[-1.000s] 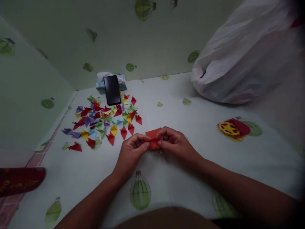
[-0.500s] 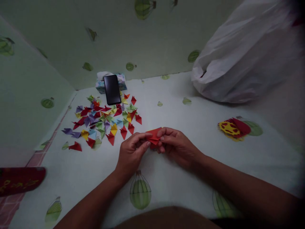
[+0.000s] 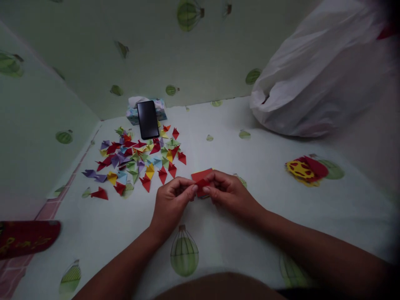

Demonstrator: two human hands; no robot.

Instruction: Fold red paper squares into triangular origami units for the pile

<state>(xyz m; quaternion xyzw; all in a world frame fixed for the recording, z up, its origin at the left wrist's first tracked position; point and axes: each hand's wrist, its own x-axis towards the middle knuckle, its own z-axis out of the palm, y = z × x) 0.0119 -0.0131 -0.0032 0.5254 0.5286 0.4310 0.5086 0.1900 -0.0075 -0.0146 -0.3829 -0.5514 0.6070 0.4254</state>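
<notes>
Between both hands is a small folded piece of red paper (image 3: 202, 185). My left hand (image 3: 175, 198) pinches its left end between thumb and fingers. On its right end, my right hand (image 3: 233, 192) has thumb and fingers closed. Just behind and beneath the folded piece lies a stack of square paper (image 3: 200, 175), orange-red on top, partly covered by my fingers. Left of my hands, many small folded paper shapes (image 3: 150, 171) in red, yellow, green, purple and blue are scattered over the white surface.
A black phone (image 3: 148, 120) leans on a tissue box (image 3: 133, 118) by the wall. To the right lie yellow and red paper cut-outs (image 3: 301, 168), below a large white plastic bag (image 3: 296, 100). A red item with yellow markings (image 3: 29, 237) is at the left edge.
The red paper has turned in my fingers; a loose flap no longer shows. My right fingers have shifted, and more of the paper stack is visible. The view has tilted slightly.
</notes>
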